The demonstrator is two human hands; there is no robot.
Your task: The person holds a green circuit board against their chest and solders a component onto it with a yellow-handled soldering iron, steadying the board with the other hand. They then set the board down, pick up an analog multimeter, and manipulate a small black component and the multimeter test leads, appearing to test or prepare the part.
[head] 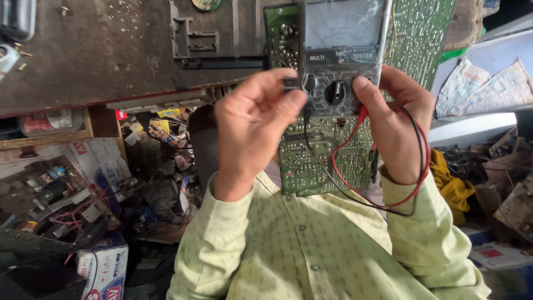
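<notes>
- Left hand (pixel 252 119) fingers pinch a small black component (pixel 290 84) just before the analog meter (pixel 340 55)
- Right hand (pixel 397 125) fingers clench the red and black probe leads (pixel 355 183) beside the component; whether they touch is hidden, so the testing looks set up, reading unfinished

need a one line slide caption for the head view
Left hand pinches a small black component beside an analog multimeter, right hand holding red and black leads over a green circuit board.
</notes>
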